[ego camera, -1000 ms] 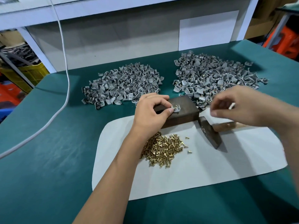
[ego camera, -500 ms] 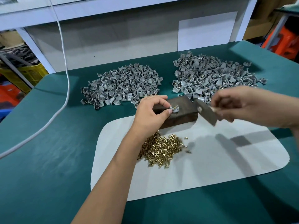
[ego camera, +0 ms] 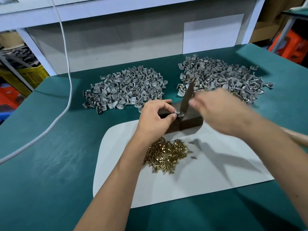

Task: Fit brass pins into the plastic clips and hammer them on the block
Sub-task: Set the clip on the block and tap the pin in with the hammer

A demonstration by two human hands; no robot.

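A dark block lies at the far edge of a white mat. My left hand pinches a small grey plastic clip with a brass pin in it on top of the block. My right hand, blurred by motion, grips a hammer whose dark head stands nearly upright, its lower end down on the clip. A heap of loose brass pins lies on the mat just in front of the block.
Two heaps of grey plastic clips lie on the green table, one at back left, one at back right. A white cable hangs down across the table's left side. A yellow crate stands off the left edge.
My right hand picked the hammer up off the mat, lifted it and swung its head down onto the clip. My left hand kept holding the clip on the block.
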